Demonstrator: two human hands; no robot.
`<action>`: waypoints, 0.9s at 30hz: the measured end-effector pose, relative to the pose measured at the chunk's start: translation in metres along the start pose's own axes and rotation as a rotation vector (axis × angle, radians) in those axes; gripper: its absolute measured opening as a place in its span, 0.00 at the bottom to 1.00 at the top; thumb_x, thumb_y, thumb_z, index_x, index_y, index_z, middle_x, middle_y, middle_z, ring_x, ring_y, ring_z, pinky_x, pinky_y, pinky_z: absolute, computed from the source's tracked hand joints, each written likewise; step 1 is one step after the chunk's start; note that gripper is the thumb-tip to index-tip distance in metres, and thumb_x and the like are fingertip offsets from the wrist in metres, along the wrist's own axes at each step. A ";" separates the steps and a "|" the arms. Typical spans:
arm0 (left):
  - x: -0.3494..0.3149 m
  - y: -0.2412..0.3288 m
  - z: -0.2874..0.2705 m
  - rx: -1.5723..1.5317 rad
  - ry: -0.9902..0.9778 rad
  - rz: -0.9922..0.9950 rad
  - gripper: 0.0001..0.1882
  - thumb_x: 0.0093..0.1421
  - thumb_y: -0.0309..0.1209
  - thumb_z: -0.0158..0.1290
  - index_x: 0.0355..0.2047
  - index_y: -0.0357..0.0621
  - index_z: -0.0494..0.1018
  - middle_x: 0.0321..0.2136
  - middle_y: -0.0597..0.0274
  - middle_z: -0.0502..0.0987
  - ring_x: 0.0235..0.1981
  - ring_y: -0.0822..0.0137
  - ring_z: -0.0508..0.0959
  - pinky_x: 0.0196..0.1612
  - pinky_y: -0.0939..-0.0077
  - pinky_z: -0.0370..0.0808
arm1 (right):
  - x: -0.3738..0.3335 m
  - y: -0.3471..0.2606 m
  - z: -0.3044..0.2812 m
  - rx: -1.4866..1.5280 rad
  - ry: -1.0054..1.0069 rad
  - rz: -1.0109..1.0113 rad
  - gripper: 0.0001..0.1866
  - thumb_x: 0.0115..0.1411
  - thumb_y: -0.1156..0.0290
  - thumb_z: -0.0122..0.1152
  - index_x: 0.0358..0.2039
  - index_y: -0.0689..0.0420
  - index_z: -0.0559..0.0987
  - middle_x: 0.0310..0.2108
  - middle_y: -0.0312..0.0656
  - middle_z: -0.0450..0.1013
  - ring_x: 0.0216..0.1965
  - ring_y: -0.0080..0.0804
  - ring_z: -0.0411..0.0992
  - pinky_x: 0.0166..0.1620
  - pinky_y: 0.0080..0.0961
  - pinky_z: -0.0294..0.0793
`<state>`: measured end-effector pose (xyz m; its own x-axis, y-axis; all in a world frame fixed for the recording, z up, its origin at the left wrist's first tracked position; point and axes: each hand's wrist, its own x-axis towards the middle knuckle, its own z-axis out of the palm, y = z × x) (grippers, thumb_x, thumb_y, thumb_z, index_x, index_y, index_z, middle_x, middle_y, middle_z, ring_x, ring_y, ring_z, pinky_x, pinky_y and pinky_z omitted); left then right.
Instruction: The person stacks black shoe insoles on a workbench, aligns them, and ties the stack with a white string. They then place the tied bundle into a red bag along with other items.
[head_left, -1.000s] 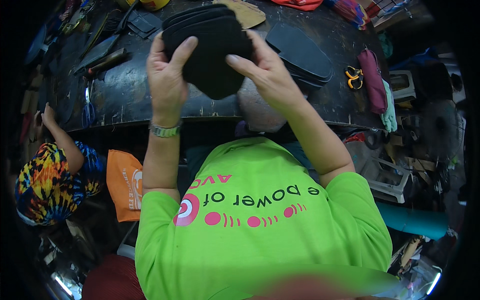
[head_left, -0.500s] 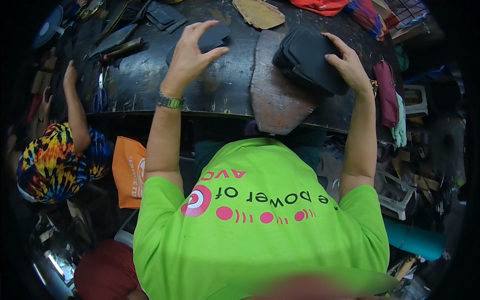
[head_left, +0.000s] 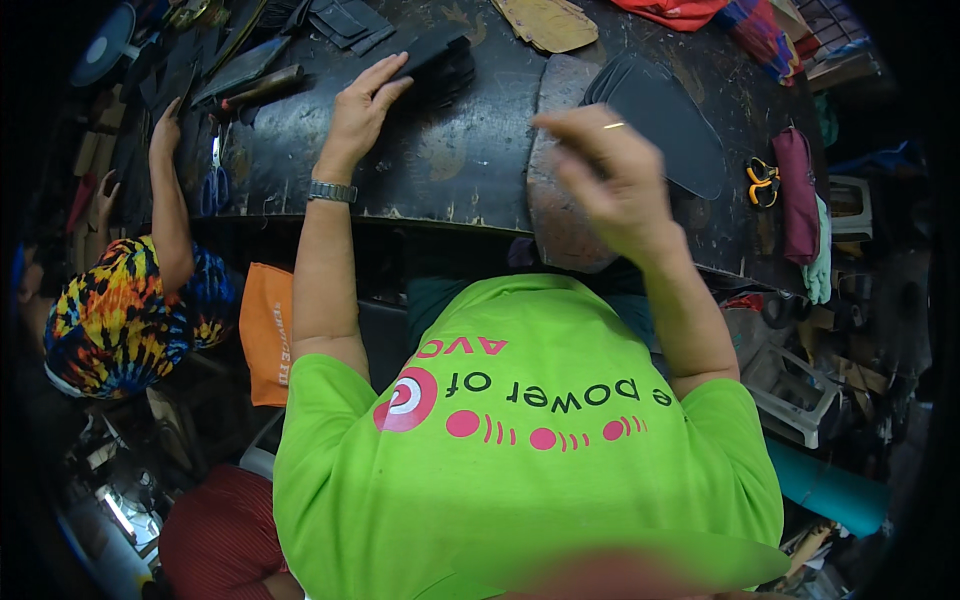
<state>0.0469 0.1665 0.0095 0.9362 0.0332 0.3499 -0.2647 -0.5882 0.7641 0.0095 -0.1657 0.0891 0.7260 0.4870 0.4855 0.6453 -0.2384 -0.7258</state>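
My left hand [head_left: 362, 112] is at the near edge of a stack of thin black flat pieces [head_left: 440, 72], its fingertips and thumb closed against them; the stack is slightly blurred and looks tilted. Over the reddish-brown worn slab [head_left: 562, 215] hovers my right hand [head_left: 615, 175], smeared by motion. Its index finger stretches to the left, apart from the thumb, with nothing visible between them. Behind it, a second stack of black rounded flat pieces [head_left: 665, 125] lies slightly fanned, partly on the slab; my hand hides part of it.
Tan flat pieces [head_left: 548, 22] and more black pieces [head_left: 345, 22] lie at the back. Blue-handled scissors [head_left: 215, 185] are at the left, orange-handled cutters [head_left: 762, 183] and a maroon pouch [head_left: 797, 200] at the right. A co-worker in a tie-dye shirt [head_left: 120, 315] reaches onto the table [head_left: 450, 190].
My right hand has let go of the right stack, which now lies fanned, and moved left. My left hand has lowered from the air onto the left black pieces. The view has shifted slightly.
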 end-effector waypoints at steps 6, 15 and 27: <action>0.004 -0.003 -0.008 -0.109 0.069 -0.224 0.24 0.67 0.45 0.55 0.54 0.39 0.76 0.40 0.61 0.83 0.42 0.75 0.76 0.49 0.80 0.71 | 0.029 0.036 0.076 0.533 -0.225 0.535 0.30 0.61 0.72 0.64 0.62 0.63 0.68 0.46 0.45 0.72 0.39 0.30 0.76 0.42 0.22 0.78; 0.005 0.003 -0.007 -0.120 0.092 -0.183 0.24 0.68 0.45 0.54 0.55 0.39 0.75 0.40 0.62 0.82 0.42 0.75 0.75 0.48 0.79 0.71 | 0.065 0.066 0.105 0.796 -0.116 0.824 0.43 0.61 0.73 0.65 0.71 0.63 0.51 0.45 0.45 0.68 0.32 0.27 0.75 0.34 0.22 0.79; 0.000 0.010 -0.002 0.143 -0.017 0.056 0.22 0.65 0.35 0.57 0.58 0.42 0.72 0.54 0.50 0.76 0.55 0.55 0.76 0.58 0.68 0.71 | 0.067 0.068 0.125 0.574 -0.050 0.573 0.46 0.58 0.77 0.65 0.72 0.62 0.49 0.41 0.44 0.69 0.29 0.27 0.73 0.29 0.23 0.75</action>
<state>0.0441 0.1618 0.0186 0.9249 -0.0163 0.3797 -0.2826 -0.6976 0.6584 0.0718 -0.0440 0.0113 0.8865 0.4600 -0.0494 -0.0556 -0.0002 -0.9985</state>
